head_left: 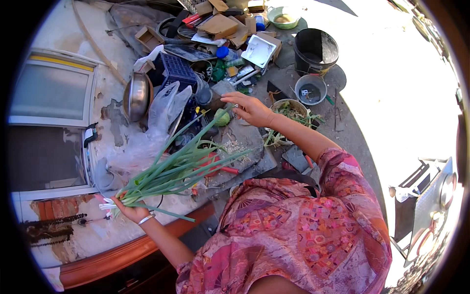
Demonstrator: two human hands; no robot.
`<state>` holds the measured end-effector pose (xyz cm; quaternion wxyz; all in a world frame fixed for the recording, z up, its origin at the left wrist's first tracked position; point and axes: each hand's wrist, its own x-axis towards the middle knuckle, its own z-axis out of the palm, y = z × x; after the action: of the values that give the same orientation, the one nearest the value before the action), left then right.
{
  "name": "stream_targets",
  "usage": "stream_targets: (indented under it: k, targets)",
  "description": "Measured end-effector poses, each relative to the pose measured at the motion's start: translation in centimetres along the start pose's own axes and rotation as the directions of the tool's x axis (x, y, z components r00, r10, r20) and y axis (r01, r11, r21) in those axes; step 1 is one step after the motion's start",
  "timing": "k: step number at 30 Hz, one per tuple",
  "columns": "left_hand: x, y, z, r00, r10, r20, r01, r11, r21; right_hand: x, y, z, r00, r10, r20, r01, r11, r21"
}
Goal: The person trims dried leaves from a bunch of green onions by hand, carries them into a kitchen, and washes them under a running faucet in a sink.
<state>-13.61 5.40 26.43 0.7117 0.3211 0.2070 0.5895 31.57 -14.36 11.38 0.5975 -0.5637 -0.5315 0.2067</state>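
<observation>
My left hand (130, 210), with a silver bangle at the wrist, grips a bunch of green onions (169, 172) near its white root ends. The long green leaves fan out up and to the right, in front of a clear plastic bag (137, 143). My right hand (249, 110) is raised near the leaf tips with its fingers extended and apart. One tip reaches the thumb; whether they touch is hard to tell. Below and left of that hand sits a round pale-green vegetable (222, 117), perhaps a cabbage. Small pale bits lie on a stone slab (242, 136).
Right of the slab stands a tub (293, 106) of onion trimmings. Beyond it are a grey basin (311, 90) and a black bucket (315, 51). A blue crate (174, 70), a metal basin (136, 97) and heaped cardboard (218, 26) crowd the wall. A windowed wall borders the left.
</observation>
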Motion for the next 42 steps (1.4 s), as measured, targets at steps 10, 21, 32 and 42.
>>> stream_targets:
  k: [10,21,32,42]
  targets:
    - [-1.6,1.4,0.9,0.998,0.052,0.037,-0.055,0.996,0.075,-0.9,2.9,1.0,0.96,-0.036,0.277,0.103,0.968,-0.229]
    - [-0.6,0.3,0.0,0.982,-0.12,0.144,0.139,0.981,-0.134,0.9,2.3,3.0,0.96,-0.194,0.202,0.249,0.921,-0.298]
    - [-0.6,-0.4,-1.6,0.969,-0.169,0.182,0.212,0.945,-0.248,-2.0,2.0,3.2,0.967,-0.198,0.159,0.211,0.975,-0.072]
    - [-0.9,-1.1,-3.4,0.949,-0.191,0.25,0.247,0.945,-0.214,-2.5,0.5,3.3,0.988,-0.136,-0.075,0.134,0.99,-0.033]
